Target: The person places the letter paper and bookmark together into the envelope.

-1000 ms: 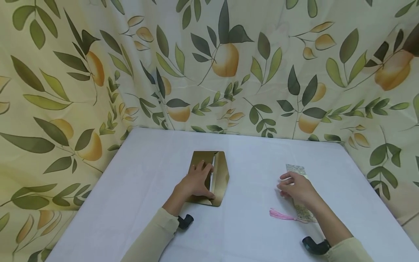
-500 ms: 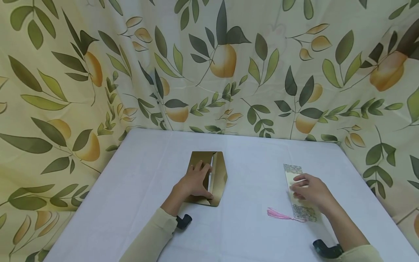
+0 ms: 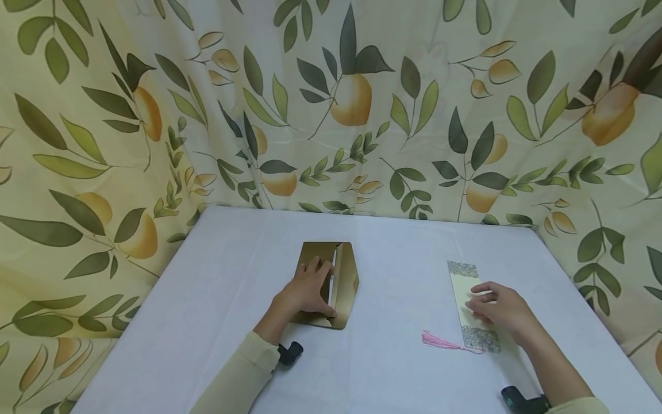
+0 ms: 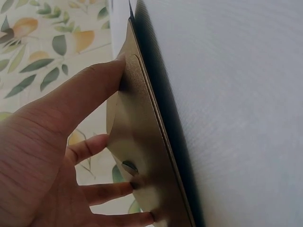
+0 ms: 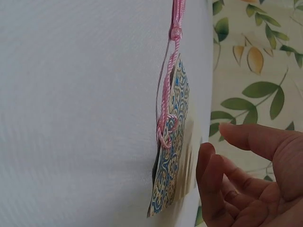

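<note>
A gold envelope [image 3: 346,287] lies on the table with its pointed flap to the right and a white strip showing at the opening. My left hand [image 3: 309,287] rests spread on it, thumb by the near edge; in the left wrist view the fingertips [image 4: 127,187] touch the envelope's face. To the right lies a cream bookmark [image 3: 462,293] with patterned bands at both ends. From its near end a pink tassel [image 3: 439,340] stretches left, tied on by a twisted pink cord [image 5: 166,94]. Over the bookmark's right side hovers my right hand [image 3: 504,307], fingers loosely bent, holding nothing.
A white cloth covers the table [image 3: 393,270], and a curtain [image 3: 315,103] printed with fruit and leaves hangs behind and at the sides. Black camera mounts sit at the left wrist [image 3: 291,353] and right wrist [image 3: 522,399].
My right hand has moved right and slightly toward me, uncovering more of the bookmark, which stays in place. The left hand keeps its position on the envelope.
</note>
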Motion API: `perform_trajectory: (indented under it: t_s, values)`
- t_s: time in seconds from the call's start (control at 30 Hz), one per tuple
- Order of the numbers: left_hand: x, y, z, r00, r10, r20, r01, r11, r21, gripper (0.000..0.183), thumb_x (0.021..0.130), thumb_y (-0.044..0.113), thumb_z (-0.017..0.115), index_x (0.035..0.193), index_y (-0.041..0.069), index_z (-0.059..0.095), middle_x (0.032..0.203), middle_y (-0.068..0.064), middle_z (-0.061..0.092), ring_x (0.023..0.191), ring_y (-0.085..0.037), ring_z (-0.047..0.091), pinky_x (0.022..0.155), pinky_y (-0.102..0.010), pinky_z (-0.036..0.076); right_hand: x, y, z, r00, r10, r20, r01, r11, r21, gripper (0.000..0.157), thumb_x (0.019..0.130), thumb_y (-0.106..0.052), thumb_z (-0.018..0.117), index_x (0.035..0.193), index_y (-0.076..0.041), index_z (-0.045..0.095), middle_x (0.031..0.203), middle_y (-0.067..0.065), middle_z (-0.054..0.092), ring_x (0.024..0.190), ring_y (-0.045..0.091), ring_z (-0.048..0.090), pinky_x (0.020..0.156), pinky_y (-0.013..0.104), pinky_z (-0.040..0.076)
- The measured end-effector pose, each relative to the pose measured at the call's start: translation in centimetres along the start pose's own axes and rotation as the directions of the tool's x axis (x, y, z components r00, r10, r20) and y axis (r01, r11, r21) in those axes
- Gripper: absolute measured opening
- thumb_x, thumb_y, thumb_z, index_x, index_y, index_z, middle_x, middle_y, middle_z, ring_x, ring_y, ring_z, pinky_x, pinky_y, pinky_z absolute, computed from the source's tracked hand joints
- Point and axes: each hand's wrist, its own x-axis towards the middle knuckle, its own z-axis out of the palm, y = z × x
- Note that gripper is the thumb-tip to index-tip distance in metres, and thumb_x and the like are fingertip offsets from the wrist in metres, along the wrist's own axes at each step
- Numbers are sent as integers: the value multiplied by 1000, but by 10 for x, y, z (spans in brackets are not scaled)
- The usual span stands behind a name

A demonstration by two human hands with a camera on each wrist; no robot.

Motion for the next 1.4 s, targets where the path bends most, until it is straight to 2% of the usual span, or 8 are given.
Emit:
perform_trajectory:
  t_s: [0.17, 0.43, 0.93, 1.03, 1.2, 1.27, 1.4]
  values:
    - [0, 0, 0, 1000, 2, 1, -2, 1000, -3, 92, 71, 41, 97, 144, 17, 46, 164, -24, 22, 145, -59, 22, 102, -67, 41, -1, 1, -4, 1000, 4, -12, -4, 1000, -9, 52, 95, -18, 74, 133, 10, 52, 113, 29, 63, 80, 24, 66, 66, 34, 55]
    - [-1, -1, -6, 1000, 8, -4, -8, 1000, 9, 92, 71, 41, 97, 144, 18, 45, 164, -24, 22, 144, -59, 21, 102, -68, 41, -1, -2, -7, 1000, 2, -8, -2, 1000, -17, 51, 95, -17, 74, 131, 11, 52, 110, 27, 63, 80, 24, 64, 65, 33, 54]
    - [-3, 0, -8, 1000, -5, -2, 5, 1000, 4, 89, 72, 40, 97, 141, 19, 46, 164, -25, 21, 144, -62, 20, 101, -71, 40, 0, 15, -16, 998, 40, -41, -41, 999, -36, 60, 92, -16, 78, 133, 15, 49, 108, 29, 62, 79, 24, 64, 63, 31, 54]
    - [-3, 0, -8, 1000, -3, 2, 3, 1000, 3, 88, 72, 40, 97, 141, 18, 46, 164, -25, 21, 144, -62, 21, 100, -71, 41, 0, 12, -12, 998, 54, -39, -56, 997, -51, 69, 90, -22, 81, 136, 14, 45, 109, 31, 61, 79, 26, 63, 65, 35, 53]
    - [-2, 2, -6, 1000, -2, 13, 2, 1000, 1, 87, 72, 40, 96, 140, 19, 46, 165, -25, 21, 144, -62, 21, 100, -71, 41, 2, 9, -4, 998, 62, -17, -64, 990, -129, 95, 84, -34, 87, 145, 12, 32, 118, 39, 52, 95, 45, 58, 75, 49, 52]
    - [-2, 2, -5, 1000, -4, 18, 4, 1000, 2, 87, 72, 40, 96, 140, 20, 46, 165, -25, 20, 144, -61, 21, 100, -71, 41, 3, 9, -2, 999, 53, -12, -54, 986, -156, 98, 83, -32, 89, 148, 11, 29, 119, 40, 51, 99, 50, 56, 76, 53, 51]
    - [-1, 3, -4, 1000, -5, 23, 5, 1000, 6, 88, 72, 40, 96, 141, 20, 46, 165, -25, 21, 145, -61, 20, 101, -71, 40, 4, 7, 0, 999, 38, 7, -36, 984, -173, 97, 83, -25, 88, 151, 7, 28, 117, 41, 51, 97, 51, 56, 73, 53, 51]
